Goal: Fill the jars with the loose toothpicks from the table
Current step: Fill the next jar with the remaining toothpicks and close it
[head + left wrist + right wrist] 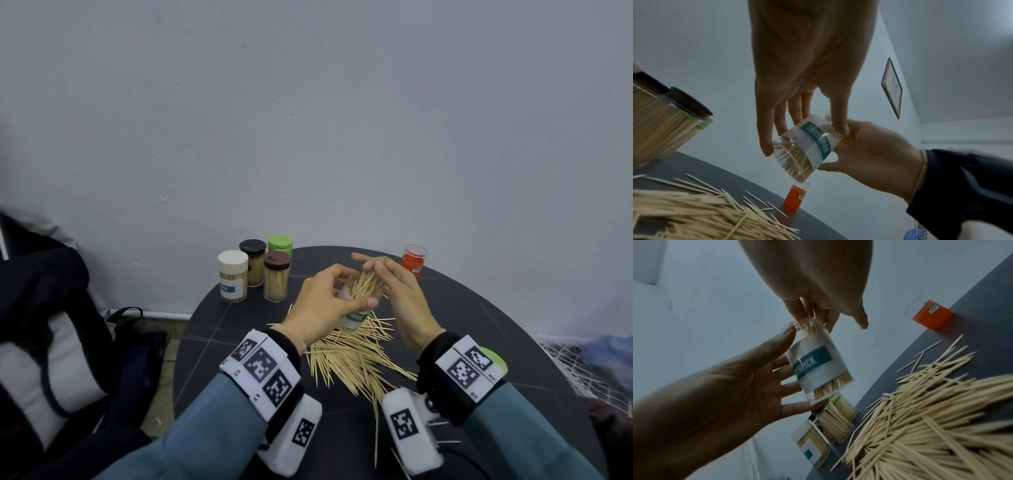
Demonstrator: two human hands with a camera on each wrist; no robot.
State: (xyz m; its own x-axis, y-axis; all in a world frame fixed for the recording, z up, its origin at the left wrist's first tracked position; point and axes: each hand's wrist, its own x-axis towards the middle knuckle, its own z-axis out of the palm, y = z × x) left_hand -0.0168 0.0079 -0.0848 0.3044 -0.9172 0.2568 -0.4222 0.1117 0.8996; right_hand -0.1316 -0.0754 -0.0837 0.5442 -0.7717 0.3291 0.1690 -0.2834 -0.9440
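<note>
My left hand (322, 305) grips a clear jar (356, 318) with a teal TOOTHPICK label, tilted above the round dark table (239, 342). A bunch of toothpicks (367, 282) sticks out of its mouth. My right hand (400, 294) is at the mouth, its fingers fairly straight and touching the toothpick ends, thumb apart. Under both hands lies the pile of loose toothpicks (346, 363). The left wrist view shows the jar (813, 142) partly filled between left hand (809, 65) and right hand (869, 154). The right wrist view shows the jar (816, 363) in my left hand (725, 386).
Several lidded jars full of toothpicks stand at the table's back left: white lid (233, 281), black lid (252, 262), brown lid (276, 279), green lid (280, 243). A lidless jar with a red label (413, 262) stands at the back right. A backpack (51, 325) sits left of the table.
</note>
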